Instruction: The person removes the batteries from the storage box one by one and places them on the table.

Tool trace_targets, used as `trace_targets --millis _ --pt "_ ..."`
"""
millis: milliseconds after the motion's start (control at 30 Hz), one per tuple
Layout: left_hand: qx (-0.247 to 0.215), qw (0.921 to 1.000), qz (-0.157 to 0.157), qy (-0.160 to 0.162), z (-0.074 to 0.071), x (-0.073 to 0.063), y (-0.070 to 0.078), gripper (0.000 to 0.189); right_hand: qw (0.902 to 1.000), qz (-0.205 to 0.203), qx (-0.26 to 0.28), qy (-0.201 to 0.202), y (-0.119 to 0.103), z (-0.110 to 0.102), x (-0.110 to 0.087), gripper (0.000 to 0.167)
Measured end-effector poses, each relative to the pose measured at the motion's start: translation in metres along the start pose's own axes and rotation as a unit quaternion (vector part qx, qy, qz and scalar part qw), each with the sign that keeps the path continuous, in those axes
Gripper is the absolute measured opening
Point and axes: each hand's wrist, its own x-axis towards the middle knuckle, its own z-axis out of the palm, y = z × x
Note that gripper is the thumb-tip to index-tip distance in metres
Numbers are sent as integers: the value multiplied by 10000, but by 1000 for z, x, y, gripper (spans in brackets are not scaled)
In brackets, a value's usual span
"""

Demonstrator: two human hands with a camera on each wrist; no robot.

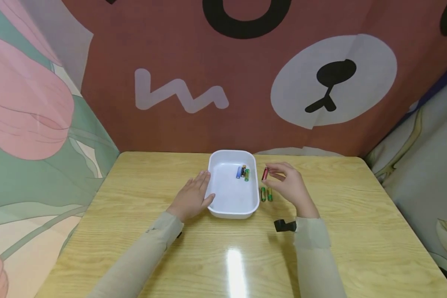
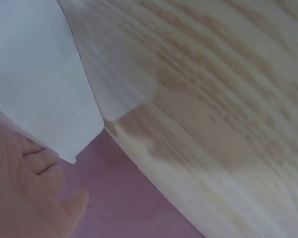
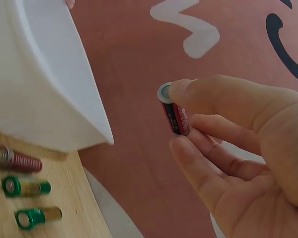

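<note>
My right hand [image 1: 291, 187] pinches a red-and-black battery [image 3: 176, 111] between thumb and fingertips, just right of the white tray [image 1: 231, 203]. In the right wrist view the battery is upright, its flat grey end at the top. My left hand [image 1: 192, 196] lies with straight fingers along the tray's left rim, touching it. Inside the tray, toward its right side, are a blue battery [image 1: 239, 172], a black-and-gold battery [image 1: 243, 170] and a green battery [image 1: 247, 175].
Beside the tray's right side, two green batteries [image 1: 263, 194] lie on the wooden table [image 1: 193, 265]. A red battery [image 3: 21, 159] lies near them in the right wrist view. A printed brown backdrop [image 1: 193, 132] stands behind the table's far edge.
</note>
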Motion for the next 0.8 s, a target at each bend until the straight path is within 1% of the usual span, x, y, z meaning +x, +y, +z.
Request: trace_targets --millis 133,233,367,633,800 --pt "-86 9999 -53 -22 -2 -2 -1 76 10000 7 -93 29 7 -4 -3 50" --pt "-156 9998 -65 46 -3 -3 -2 75 9999 -27 -142 54 10 -7 -5 50" --pt "-154 9998 -55 102 -3 -3 -2 75 9998 -48 -165 95 13 -10 -8 50" --pt "-136 9998 10 123 -1 -1 -2 75 9992 74 -379 86 26 -14 -16 51" --pt "-84 9998 32 171 2 -1 0 75 9988 -2 -483 54 33 -16 -18 51"
